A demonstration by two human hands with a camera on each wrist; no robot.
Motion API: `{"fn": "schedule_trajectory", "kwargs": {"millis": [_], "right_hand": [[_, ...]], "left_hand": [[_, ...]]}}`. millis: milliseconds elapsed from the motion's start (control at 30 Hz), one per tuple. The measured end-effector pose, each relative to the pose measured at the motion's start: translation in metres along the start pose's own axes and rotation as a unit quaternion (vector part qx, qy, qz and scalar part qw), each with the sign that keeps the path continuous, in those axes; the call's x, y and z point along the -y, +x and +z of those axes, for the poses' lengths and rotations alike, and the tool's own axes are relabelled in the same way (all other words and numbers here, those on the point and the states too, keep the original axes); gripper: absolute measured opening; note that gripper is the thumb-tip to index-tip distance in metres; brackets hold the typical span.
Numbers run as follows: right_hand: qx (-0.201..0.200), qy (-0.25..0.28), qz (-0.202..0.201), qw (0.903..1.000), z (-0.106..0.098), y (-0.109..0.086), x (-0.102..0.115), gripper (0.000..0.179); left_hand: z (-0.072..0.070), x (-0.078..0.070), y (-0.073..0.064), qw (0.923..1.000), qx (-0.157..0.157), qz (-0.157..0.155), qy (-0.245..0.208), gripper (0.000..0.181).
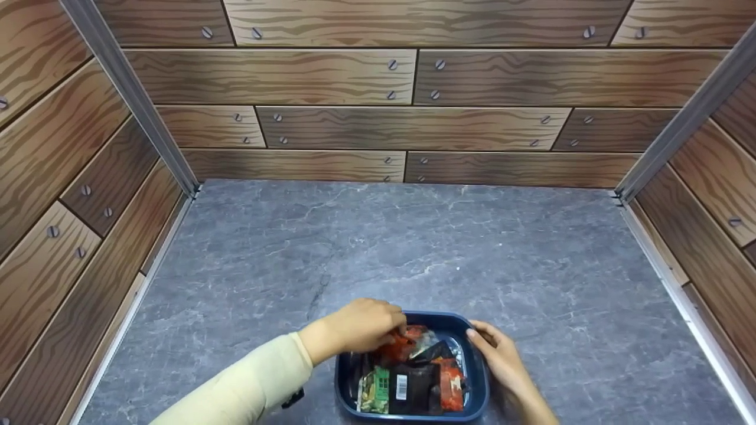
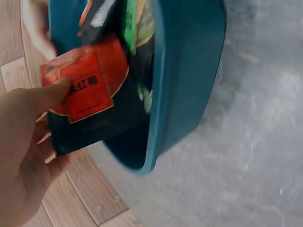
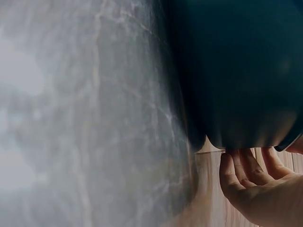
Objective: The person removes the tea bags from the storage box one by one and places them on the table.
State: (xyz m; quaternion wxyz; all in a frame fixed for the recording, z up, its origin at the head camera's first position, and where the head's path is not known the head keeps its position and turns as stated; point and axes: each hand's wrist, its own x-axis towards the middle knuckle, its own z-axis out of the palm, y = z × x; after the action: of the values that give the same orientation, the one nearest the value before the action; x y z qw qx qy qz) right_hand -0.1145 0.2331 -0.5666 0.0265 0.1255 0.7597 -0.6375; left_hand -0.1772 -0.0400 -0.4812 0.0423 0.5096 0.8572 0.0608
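A red-and-black packet (image 2: 90,94) with printed characters is pinched between the thumb and fingers of my left hand (image 2: 28,142). In the head view the left hand (image 1: 366,324) reaches over the far left rim of a dark blue plastic tub (image 1: 339,383). My right hand (image 1: 502,357) grips the tub's right side, thumb at the rim; in the right wrist view its fingers (image 3: 251,172) lie against the outer wall. Inside the tub are a black packet with a white barcode label (image 1: 413,386), a green packet (image 1: 373,389) and a red packet (image 1: 452,386).
The tub stands on a grey marbled tabletop (image 1: 384,248), near its front edge. Wood-patterned panels (image 1: 331,77) wall in the back and both sides, with metal corner strips (image 1: 142,106) between them.
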Motion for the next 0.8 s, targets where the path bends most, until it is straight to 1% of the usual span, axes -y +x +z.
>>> {"fn": "schedule_trajectory", "kwargs": {"millis": [100, 200, 300, 467, 567, 800], "right_hand": [[-0.001, -0.005, -0.001, 1.0000, -0.001, 0.001, 0.001, 0.035], [-0.004, -0.009, 0.000, 0.9999, -0.001, 0.002, 0.001, 0.036], [-0.006, -0.012, 0.001, 0.9999, -0.001, 0.002, 0.001, 0.037], [-0.005, -0.012, 0.002, 0.9999, -0.001, 0.001, 0.001, 0.036], [-0.007, -0.010, 0.002, 0.9999, -0.001, 0.000, 0.002, 0.036], [-0.001, -0.010, 0.007, 0.9999, -0.001, -0.001, 0.001, 0.037]], "left_hand": [[-0.009, 0.008, 0.002, 0.9993, -0.025, -0.002, -0.029, 0.013], [-0.017, 0.017, 0.007, 0.9964, -0.049, -0.017, -0.066, 0.013], [-0.021, 0.025, 0.015, 0.9911, -0.067, -0.043, -0.107, 0.015], [-0.022, 0.035, 0.034, 0.9808, -0.079, -0.088, -0.155, 0.020], [-0.021, 0.041, 0.048, 0.9774, -0.083, -0.105, -0.164, 0.021], [-0.013, 0.055, 0.078, 0.9772, -0.079, -0.129, -0.149, 0.024]]}}
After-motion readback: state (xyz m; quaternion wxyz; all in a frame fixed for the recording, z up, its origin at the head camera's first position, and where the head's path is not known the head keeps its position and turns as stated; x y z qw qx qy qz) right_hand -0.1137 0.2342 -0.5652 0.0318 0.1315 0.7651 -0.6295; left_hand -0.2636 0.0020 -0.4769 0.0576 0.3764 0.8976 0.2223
